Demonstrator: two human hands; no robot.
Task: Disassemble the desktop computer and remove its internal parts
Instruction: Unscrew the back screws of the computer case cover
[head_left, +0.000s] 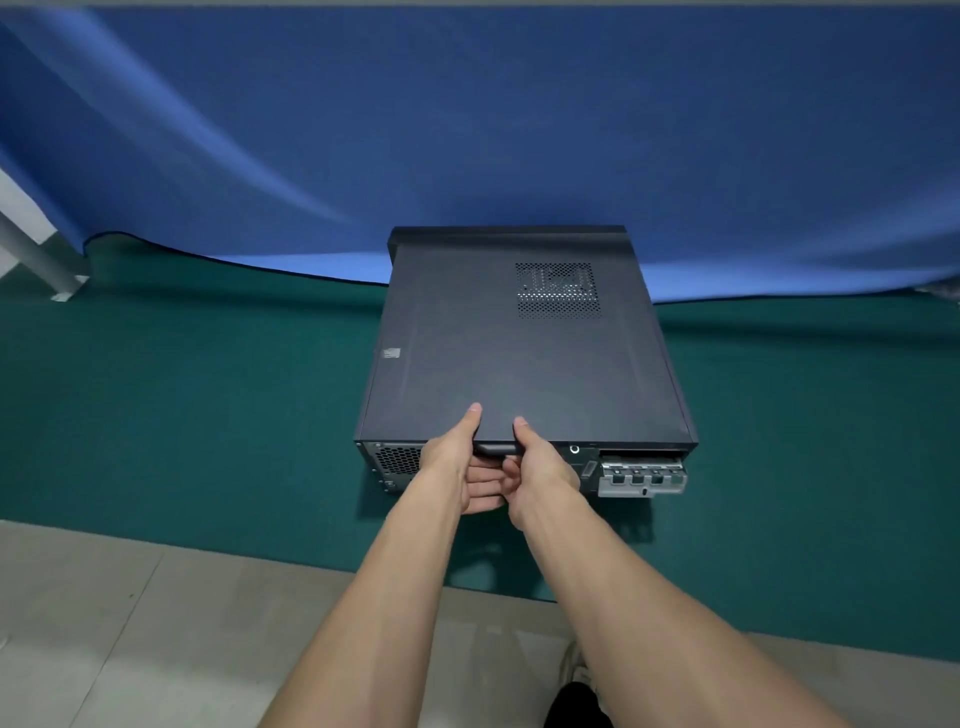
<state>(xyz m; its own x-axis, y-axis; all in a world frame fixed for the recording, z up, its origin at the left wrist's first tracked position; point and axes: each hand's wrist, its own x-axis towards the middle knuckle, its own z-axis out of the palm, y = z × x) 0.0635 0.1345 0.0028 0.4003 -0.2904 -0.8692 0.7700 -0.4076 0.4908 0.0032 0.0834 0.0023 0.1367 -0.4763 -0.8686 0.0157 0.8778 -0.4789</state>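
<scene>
Both hands — left grip (457, 467) and right grip (540, 473) — curl around the computer's (519, 358) rear handle (493, 449).

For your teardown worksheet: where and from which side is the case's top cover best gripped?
Grip the cover by the small handle on its near rear edge, coming from the rear: thumbs on top, fingers curled beneath, as both hands do. The other edges look flush.

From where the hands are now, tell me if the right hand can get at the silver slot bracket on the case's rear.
Probably yes. The right hand grips the cover's handle; the silver bracket sits just to its right on the same rear face, uncovered, with nothing between. It would have to let go first.
</scene>
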